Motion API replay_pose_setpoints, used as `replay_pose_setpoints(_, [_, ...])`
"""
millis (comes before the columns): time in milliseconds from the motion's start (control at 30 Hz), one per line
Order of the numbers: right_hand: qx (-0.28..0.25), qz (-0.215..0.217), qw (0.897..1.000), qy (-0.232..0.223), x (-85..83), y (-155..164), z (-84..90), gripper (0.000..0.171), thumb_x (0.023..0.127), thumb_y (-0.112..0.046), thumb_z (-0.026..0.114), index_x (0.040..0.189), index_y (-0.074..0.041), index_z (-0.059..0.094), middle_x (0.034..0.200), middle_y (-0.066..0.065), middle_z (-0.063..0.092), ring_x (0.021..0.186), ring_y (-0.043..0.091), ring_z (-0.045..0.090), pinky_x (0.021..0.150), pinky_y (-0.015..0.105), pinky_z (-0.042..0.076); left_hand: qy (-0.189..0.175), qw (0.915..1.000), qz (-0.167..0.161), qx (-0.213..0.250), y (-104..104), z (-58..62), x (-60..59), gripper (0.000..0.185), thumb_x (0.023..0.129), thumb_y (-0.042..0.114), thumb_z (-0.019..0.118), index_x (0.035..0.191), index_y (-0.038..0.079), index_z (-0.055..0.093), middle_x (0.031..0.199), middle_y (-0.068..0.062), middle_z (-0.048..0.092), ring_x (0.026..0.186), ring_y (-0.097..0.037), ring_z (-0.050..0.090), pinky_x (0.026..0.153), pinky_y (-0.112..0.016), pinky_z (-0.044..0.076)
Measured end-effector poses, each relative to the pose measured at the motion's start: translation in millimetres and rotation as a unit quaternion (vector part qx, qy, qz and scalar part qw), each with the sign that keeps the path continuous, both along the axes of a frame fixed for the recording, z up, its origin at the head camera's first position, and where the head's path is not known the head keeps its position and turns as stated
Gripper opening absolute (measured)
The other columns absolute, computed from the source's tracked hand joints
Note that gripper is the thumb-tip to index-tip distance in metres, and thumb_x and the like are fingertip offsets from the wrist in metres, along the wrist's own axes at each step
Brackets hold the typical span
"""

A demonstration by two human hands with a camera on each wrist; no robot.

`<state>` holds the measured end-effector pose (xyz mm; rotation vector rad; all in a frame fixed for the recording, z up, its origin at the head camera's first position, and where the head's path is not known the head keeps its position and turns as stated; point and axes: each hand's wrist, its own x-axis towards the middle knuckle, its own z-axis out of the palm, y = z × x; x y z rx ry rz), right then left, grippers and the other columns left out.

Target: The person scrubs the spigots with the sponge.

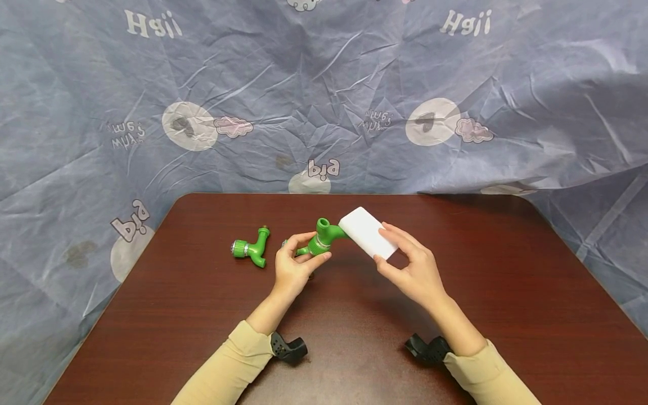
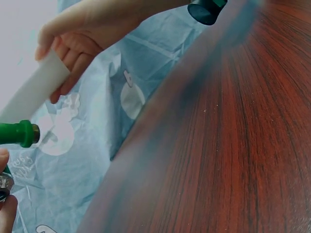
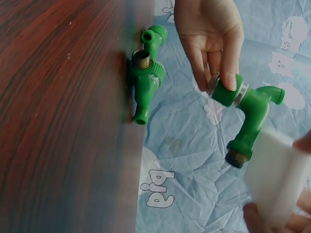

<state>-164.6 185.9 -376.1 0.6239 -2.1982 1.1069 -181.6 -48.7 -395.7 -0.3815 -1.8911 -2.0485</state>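
My left hand (image 1: pixel 293 270) pinches a green faucet (image 3: pixel 255 109) by its ribbed knob and holds it above the table. The faucet's threaded brass inlet shows in the right wrist view. Fingers and thumb of my right hand (image 1: pixel 415 275) grip a white sponge block (image 1: pixel 368 232) by its edges. The block is against or very close to the faucet's inlet arm; I cannot tell if they touch. A second green faucet (image 1: pixel 255 249) lies on the table left of my left hand. A third green faucet (image 3: pixel 146 85) lies beside it, mostly hidden behind that hand in the head view.
The dark red-brown wooden table (image 1: pixel 506 281) spreads under both hands. Behind its far edge hangs a wrinkled grey-blue printed cloth (image 1: pixel 324 84). Black wrist mounts (image 1: pixel 289 349) sit at both sleeve cuffs.
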Motion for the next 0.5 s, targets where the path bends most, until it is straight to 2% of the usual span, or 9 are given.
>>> replay_pose_setpoints(133, [0.007, -0.015, 1.000, 0.000, -1.0, 1.5, -1.1, 0.044, 0.072, -0.006, 0.075, 0.115, -0.004, 0.065, 0.124, 0.008, 0.060, 0.098, 0.019, 0.060, 0.080, 0.011, 0.046, -0.001, 0.9998, 0.015, 0.010, -0.7, 7.8, 3.7, 0.044, 0.068, -0.011, 0.077, 0.109, -0.009, 0.062, 0.098, -0.022, 0.062, 0.088, -0.022, 0.061, 0.072, -0.030, 0.056])
replay_pose_setpoints(300, [0.014, -0.014, 1.000, -0.002, -2.9, 4.4, -2.1, 0.044, 0.071, -0.006, 0.075, 0.114, -0.003, 0.066, 0.123, 0.008, 0.060, 0.097, 0.019, 0.061, 0.079, 0.014, 0.047, -0.010, 0.9994, 0.028, 0.017, -2.0, 8.9, 2.6, 0.044, 0.068, -0.009, 0.078, 0.109, -0.008, 0.063, 0.099, -0.021, 0.063, 0.089, -0.022, 0.060, 0.074, -0.040, 0.055])
replay_pose_setpoints(367, [0.015, -0.015, 1.000, -0.001, -3.9, 5.6, -2.5, 0.044, 0.070, -0.006, 0.076, 0.113, -0.004, 0.066, 0.123, 0.008, 0.061, 0.098, 0.019, 0.061, 0.079, 0.015, 0.047, -0.014, 0.9992, 0.031, 0.020, -2.6, 7.3, 1.2, 0.044, 0.068, -0.009, 0.078, 0.110, -0.008, 0.063, 0.099, -0.021, 0.064, 0.088, -0.020, 0.061, 0.074, -0.041, 0.055])
replay_pose_setpoints(500, [0.026, -0.004, 1.000, 0.006, -5.2, 7.6, -1.8, 0.045, 0.069, -0.007, 0.076, 0.113, -0.005, 0.067, 0.123, 0.008, 0.061, 0.100, 0.021, 0.061, 0.079, 0.012, 0.044, -0.006, 0.9986, 0.043, 0.030, -3.5, -6.9, -9.0, 0.044, 0.068, -0.005, 0.080, 0.109, -0.005, 0.065, 0.099, -0.016, 0.066, 0.088, -0.016, 0.062, 0.071, -0.033, 0.056])
